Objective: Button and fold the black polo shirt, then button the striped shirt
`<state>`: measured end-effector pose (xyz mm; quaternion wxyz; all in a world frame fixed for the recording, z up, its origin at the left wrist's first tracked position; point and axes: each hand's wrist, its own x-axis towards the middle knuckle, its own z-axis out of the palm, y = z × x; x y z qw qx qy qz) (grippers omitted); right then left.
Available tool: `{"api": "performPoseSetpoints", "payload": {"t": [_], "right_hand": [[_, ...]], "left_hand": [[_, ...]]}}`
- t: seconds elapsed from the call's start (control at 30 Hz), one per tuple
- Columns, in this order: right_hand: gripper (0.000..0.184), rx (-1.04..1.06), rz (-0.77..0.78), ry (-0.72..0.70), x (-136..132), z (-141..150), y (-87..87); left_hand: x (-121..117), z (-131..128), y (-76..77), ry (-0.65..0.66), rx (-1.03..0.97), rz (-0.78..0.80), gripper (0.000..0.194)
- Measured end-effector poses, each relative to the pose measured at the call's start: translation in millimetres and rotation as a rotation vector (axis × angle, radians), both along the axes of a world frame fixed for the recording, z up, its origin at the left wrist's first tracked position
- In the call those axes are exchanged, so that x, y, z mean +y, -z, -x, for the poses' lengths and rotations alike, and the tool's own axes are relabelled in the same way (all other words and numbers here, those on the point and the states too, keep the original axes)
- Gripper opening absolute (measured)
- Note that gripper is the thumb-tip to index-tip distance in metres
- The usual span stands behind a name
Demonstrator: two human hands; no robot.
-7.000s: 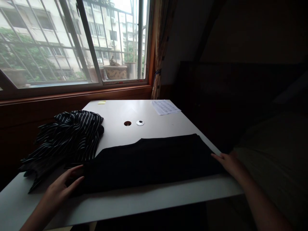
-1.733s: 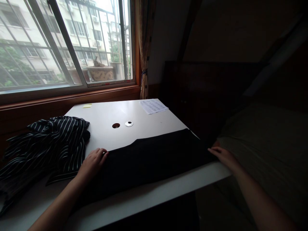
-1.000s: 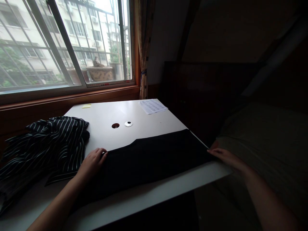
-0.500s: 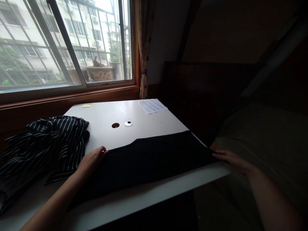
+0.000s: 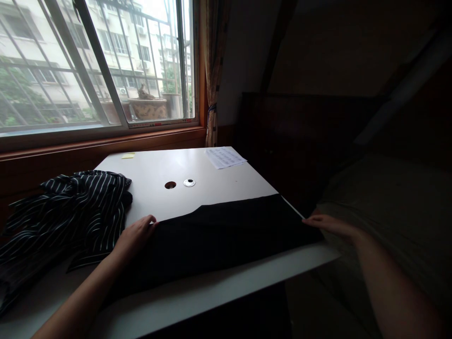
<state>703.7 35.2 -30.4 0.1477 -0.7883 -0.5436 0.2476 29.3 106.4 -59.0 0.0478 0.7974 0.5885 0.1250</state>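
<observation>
A pair of black trousers (image 5: 226, 230), folded lengthwise by its outline, lies flat across the white table (image 5: 151, 165). My left hand (image 5: 139, 233) is closed on the upper edge of the cloth near its wider left end, thumb and fingers pinched together. At the narrow right end, by the table's side edge, my right hand (image 5: 330, 223) grips the cloth's edge between its fingertips. Left of my left hand lies a crumpled black garment with white stripes (image 5: 95, 207).
Printed paper sheets (image 5: 226, 157) and a yellow note (image 5: 128, 155) lie toward the table's far side. Between them and the trousers are a round hole (image 5: 170, 185) and a silver disc (image 5: 189, 182). A barred window (image 5: 148, 61) and a tied curtain (image 5: 212, 113) stand behind.
My right hand has shifted a little to the left and up along the trousers' right end. The left hand stays on the upper edge.
</observation>
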Motion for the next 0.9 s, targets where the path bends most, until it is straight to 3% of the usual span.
{"api": "performPoseSetpoints", "payload": {"t": [0.13, 0.3, 0.4, 0.5, 0.67, 0.9], "right_hand": [[0.051, 0.117, 0.061, -0.005, 29, -9, 10.5], [0.032, -0.205, -0.113, 0.072, 73, -16, 29.4], [0.028, -0.349, -0.292, -0.028, 99, -2, 35.9], [0.034, -0.395, -0.346, -0.091, 120, 14, 42.7], [0.024, -0.452, -0.337, -0.110, 138, 25, 49.6], [0.019, -0.512, -0.293, -0.164, 147, 16, 38.1]], "left_hand": [[1, 2, 4.4, 0.014, 0.002, -0.008, 0.035], [3, 4, 8.9, 0.021, -0.023, -0.007, 0.035], [4, 4, 9.2, 0.016, -0.030, -0.005, 0.035], [2, 3, 7.1, 0.013, -0.035, -0.008, 0.035], [0, 0, 1.9, 0.004, -0.034, 0.002, 0.035], [2, 1, 3.2, -0.001, -0.016, 0.015, 0.035]]}}
